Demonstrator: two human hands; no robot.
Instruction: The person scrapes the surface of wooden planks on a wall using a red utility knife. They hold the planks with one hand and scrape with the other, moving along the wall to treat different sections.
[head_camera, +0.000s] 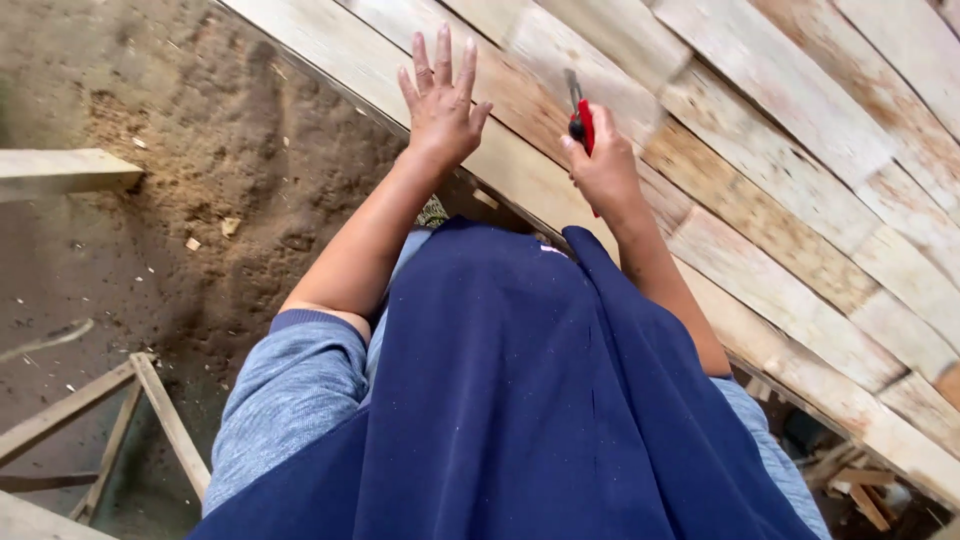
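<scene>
My left hand (441, 98) lies flat with fingers spread on a pale wooden plank (350, 50) of a large panel of joined boards (800, 180). My right hand (602, 165) is closed around a small tool with a red handle (585, 125); its thin metal tip (572, 85) points up over the boards. A dark blue apron covers my front below both arms.
Dirt and sawdust floor (200, 150) spreads to the left of the panel. A loose plank (60, 172) lies at the far left, a wooden frame (150, 410) at the lower left. Wood scraps (860, 490) lie under the panel's lower right edge.
</scene>
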